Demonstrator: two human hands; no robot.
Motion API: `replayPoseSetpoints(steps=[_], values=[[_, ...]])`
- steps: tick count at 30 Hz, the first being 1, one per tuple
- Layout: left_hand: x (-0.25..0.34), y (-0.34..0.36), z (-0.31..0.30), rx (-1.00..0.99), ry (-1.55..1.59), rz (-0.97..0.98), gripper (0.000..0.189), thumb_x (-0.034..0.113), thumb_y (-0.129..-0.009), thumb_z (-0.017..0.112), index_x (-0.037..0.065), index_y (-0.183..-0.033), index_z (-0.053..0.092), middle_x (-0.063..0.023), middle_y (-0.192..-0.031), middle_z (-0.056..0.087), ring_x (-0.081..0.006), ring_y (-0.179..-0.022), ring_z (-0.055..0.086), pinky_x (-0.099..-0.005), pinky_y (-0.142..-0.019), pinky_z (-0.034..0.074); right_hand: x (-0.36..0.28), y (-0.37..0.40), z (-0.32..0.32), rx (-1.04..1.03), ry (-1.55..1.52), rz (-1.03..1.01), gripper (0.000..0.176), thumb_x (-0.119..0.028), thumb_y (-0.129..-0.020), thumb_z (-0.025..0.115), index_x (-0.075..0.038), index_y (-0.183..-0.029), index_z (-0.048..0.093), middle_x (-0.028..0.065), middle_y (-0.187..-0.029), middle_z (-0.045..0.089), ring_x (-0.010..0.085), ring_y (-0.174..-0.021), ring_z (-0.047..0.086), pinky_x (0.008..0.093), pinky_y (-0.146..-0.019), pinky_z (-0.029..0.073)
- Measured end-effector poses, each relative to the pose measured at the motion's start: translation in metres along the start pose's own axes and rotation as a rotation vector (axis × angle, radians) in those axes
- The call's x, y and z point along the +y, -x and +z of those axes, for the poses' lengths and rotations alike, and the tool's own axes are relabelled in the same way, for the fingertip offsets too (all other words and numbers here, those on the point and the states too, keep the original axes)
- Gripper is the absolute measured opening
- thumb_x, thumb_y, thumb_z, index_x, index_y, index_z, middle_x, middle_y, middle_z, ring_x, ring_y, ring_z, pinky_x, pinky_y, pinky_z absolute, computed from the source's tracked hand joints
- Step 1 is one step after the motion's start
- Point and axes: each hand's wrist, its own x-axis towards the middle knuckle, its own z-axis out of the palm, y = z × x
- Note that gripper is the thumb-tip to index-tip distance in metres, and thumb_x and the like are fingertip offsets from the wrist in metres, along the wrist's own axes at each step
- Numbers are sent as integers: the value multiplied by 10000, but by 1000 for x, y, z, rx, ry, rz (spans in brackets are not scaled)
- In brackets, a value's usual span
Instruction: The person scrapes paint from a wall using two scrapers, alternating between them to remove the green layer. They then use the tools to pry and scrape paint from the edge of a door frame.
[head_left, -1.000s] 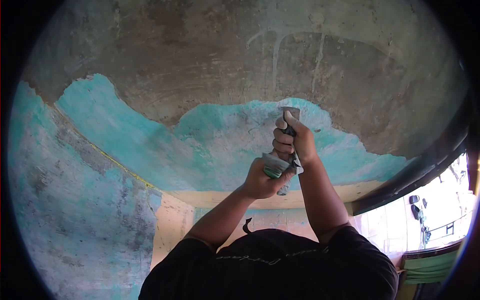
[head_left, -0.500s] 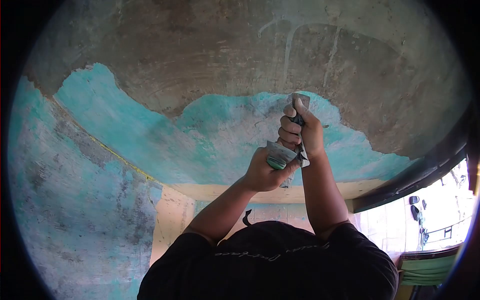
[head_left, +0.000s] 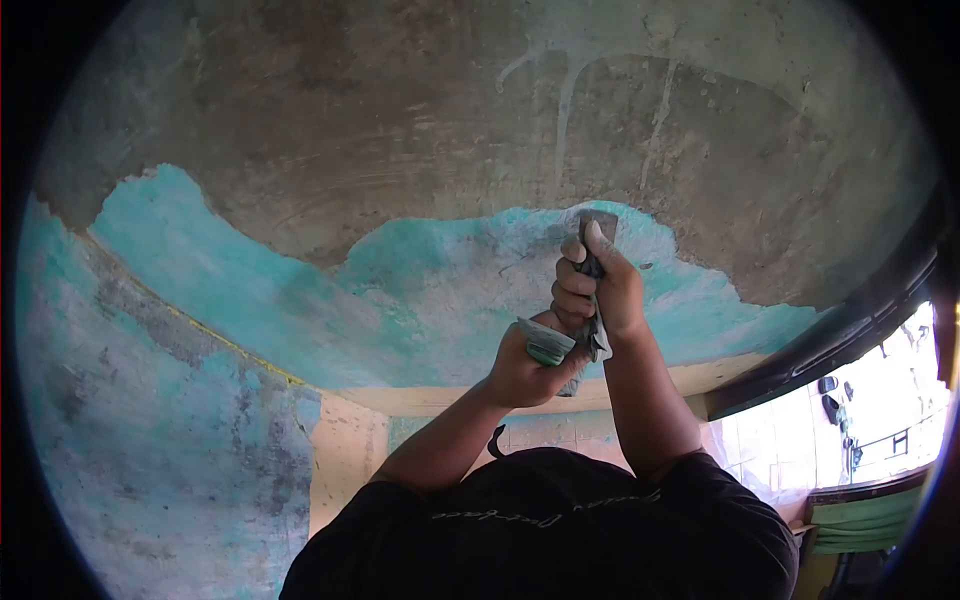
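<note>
My right hand (head_left: 624, 290) is closed around a scraper, its thumb pressed along the flat grey blade (head_left: 598, 224), which points up at the wall. Just below it, my left hand (head_left: 522, 372) is closed on a second tool, with a grey, flat, blade-like edge (head_left: 545, 335) and a green part (head_left: 545, 355); it looks like another scraper. The two hands meet, and the left fingers are mostly hidden. A grey, dusty, crumpled-looking end (head_left: 600, 345) shows beneath the right fingers. In front is the wall's turquoise paint (head_left: 440, 270), bordered by bare grey-brown plaster (head_left: 400, 130).
On the left stands a side wall (head_left: 170, 450) with patchy blue-grey paint, meeting the front wall along a yellowish corner line (head_left: 240, 352). A dark frame (head_left: 820, 345) edges a bright opening at right, with footwear (head_left: 830, 400) beyond. Green cloth (head_left: 868, 520) hangs at lower right.
The view has tilted slightly, so the wall and hands sit a little lower. Both hands keep their holds, and the left tool has turned slightly.
</note>
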Motion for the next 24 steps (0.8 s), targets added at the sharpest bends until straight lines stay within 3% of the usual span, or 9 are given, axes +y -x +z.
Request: replayPoseSetpoints(steps=[7, 14, 24], values=[[1, 1, -4, -59, -49, -46, 300, 79, -742, 717, 86, -661, 429, -2, -590, 476, -74, -538, 426, -250, -473, 344, 7, 1, -11, -12, -89, -32, 359, -472, -930, 389, -147, -787, 440, -32, -523, 329, 85, -381, 273, 238, -374, 233], [0, -8, -18, -175, -139, 41, 314, 102, -729, 739, 82, -667, 432, -32, -569, 489, -106, -503, 464, -273, -456, 372, -1, -1, 2, -34, -131, -40, 360, -461, -945, 352, -148, -789, 435, -32, -525, 313, 87, -378, 265, 244, -373, 228], [-13, -4, -9, -181, -124, 117, 317, 100, -718, 750, 78, -674, 438, -67, -617, 537, -166, -508, 543, -286, -451, 402, -1, -1, -9, -96, -204, 5, 394, -501, -932, 361, -142, -788, 437, -36, -514, 312, 84, -359, 264, 239, -346, 225]])
